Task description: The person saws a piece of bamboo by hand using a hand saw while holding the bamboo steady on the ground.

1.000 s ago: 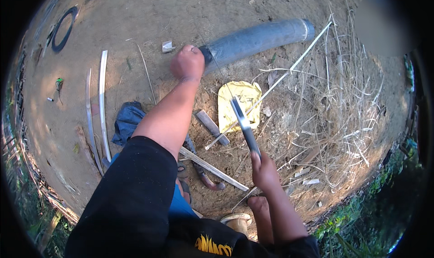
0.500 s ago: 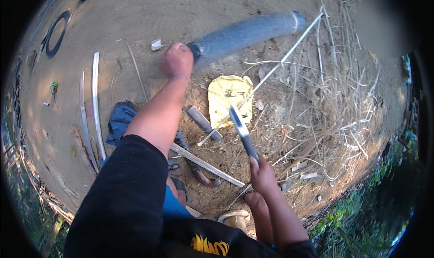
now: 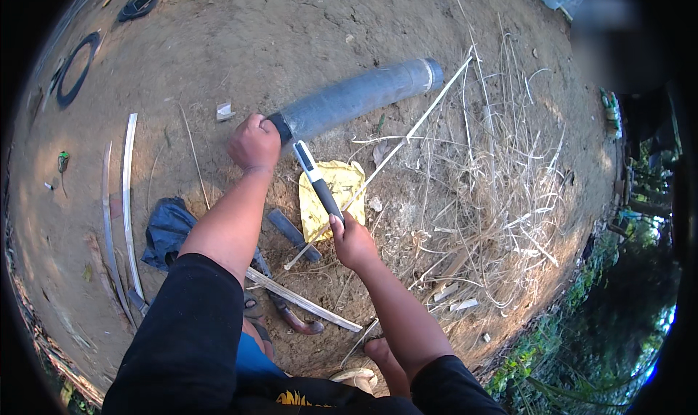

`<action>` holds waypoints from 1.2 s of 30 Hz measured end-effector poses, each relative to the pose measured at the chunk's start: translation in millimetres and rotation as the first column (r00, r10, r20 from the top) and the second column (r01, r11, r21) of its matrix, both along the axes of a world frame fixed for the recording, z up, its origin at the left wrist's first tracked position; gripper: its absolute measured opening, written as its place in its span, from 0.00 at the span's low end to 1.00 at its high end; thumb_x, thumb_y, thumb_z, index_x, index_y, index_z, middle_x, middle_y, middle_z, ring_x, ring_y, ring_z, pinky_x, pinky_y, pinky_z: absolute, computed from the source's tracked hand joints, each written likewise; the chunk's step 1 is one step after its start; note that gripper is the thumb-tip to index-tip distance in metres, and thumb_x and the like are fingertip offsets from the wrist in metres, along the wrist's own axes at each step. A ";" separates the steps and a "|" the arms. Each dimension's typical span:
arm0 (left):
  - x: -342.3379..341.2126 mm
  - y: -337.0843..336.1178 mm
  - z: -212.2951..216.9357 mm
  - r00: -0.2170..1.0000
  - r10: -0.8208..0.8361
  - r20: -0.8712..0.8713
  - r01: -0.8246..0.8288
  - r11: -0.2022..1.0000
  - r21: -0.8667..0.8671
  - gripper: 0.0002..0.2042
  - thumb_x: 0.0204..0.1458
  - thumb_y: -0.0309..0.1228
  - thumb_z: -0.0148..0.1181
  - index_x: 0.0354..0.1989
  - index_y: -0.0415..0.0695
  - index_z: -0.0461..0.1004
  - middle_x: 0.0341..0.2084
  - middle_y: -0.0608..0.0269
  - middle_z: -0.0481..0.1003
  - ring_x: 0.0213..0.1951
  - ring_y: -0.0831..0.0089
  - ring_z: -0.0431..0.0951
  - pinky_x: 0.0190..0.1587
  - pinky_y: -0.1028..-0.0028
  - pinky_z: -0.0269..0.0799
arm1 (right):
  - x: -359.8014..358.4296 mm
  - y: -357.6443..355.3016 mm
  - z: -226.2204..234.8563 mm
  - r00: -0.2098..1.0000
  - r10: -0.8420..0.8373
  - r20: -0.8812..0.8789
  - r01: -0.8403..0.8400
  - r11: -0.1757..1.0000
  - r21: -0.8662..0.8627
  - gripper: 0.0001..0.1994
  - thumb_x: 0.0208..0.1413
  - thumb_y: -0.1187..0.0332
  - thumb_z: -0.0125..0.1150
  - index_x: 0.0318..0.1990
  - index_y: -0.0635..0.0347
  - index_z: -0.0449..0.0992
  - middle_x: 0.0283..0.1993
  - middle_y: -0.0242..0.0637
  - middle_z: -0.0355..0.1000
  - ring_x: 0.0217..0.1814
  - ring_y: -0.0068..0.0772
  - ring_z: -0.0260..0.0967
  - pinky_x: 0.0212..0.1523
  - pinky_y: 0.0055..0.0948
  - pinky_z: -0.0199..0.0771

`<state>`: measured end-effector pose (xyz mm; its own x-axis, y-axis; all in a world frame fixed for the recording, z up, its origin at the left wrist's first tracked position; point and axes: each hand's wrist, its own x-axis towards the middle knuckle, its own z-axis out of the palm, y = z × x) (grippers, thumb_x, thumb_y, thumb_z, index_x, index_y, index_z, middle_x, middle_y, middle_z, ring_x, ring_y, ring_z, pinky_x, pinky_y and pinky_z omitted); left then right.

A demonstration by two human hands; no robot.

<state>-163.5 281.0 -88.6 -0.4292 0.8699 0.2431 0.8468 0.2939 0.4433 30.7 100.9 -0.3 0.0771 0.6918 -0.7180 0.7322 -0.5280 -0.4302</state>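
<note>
My left hand [image 3: 254, 144] is closed at the black near end of a thick grey-blue tube [image 3: 356, 98], which slants away to the right over the soil. Gripped in my right hand [image 3: 356, 244] is a slim hand tool [image 3: 320, 186] with a dark handle and a silver, dark-tipped front part; I cannot tell its exact kind. Its tip points up toward the tube's near end and looks just short of it. Beneath the tool lies a crumpled yellow sheet [image 3: 331, 175], crossed by a long thin pale stick [image 3: 385, 160].
Tangled pale fibre strips [image 3: 502, 218] cover the ground at right. Close to my legs lie a wooden slat [image 3: 305, 298], a short grey block [image 3: 287, 229] and a curved-handled tool [image 3: 294, 317]. Two long strips [image 3: 129, 189] and a dark cloth [image 3: 166, 229] are at left, a black ring [image 3: 76, 69] farther off.
My right hand has swung the tool up and left, closer to the tube. My left hand stays at the tube's end. The view has shifted, so the ground things appear lower and more to the left.
</note>
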 end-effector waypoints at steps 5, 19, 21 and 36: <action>2.7 -14.9 -9.2 0.989 -0.151 0.010 0.143 0.956 0.257 0.05 0.48 0.29 0.55 0.31 0.48 0.77 0.29 0.57 0.79 0.36 0.51 0.79 0.38 0.53 0.74 | 6.0 -25.7 -32.4 1.000 -0.027 0.002 0.027 0.999 0.037 0.27 0.71 0.43 0.42 0.53 0.61 0.71 0.40 0.62 0.77 0.46 0.69 0.75 0.48 0.58 0.73; -11.7 -32.1 8.9 0.926 -0.368 0.084 0.372 0.928 -0.030 0.20 0.53 0.32 0.53 0.52 0.35 0.70 0.49 0.42 0.75 0.53 0.46 0.73 0.59 0.52 0.68 | 9.1 -37.2 -33.0 0.998 -0.043 -0.046 0.048 0.994 0.099 0.27 0.72 0.43 0.40 0.55 0.58 0.70 0.40 0.64 0.76 0.47 0.70 0.74 0.47 0.58 0.72; -16.6 -26.9 18.1 0.906 -0.411 0.100 0.423 0.882 -0.207 0.24 0.51 0.36 0.58 0.55 0.35 0.68 0.55 0.43 0.72 0.59 0.47 0.71 0.64 0.54 0.67 | 11.6 -39.2 -37.8 0.999 -0.042 -0.034 0.046 0.990 0.132 0.26 0.72 0.43 0.40 0.56 0.57 0.70 0.41 0.64 0.76 0.47 0.71 0.73 0.47 0.58 0.71; -22.9 -11.2 83.6 0.846 -0.521 0.116 0.465 0.613 -0.638 0.38 0.42 0.42 0.81 0.57 0.34 0.68 0.54 0.42 0.76 0.59 0.51 0.76 0.61 0.59 0.74 | 3.2 -28.2 -31.1 0.999 -0.023 -0.045 0.032 0.980 0.198 0.25 0.73 0.48 0.43 0.62 0.59 0.69 0.43 0.63 0.77 0.48 0.70 0.75 0.48 0.56 0.74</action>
<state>-186.3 269.8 -5.0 0.1054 0.9014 -0.4201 0.9688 0.0023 0.2480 33.8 72.8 -31.4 0.0706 0.8188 -0.5698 0.6974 -0.4489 -0.5587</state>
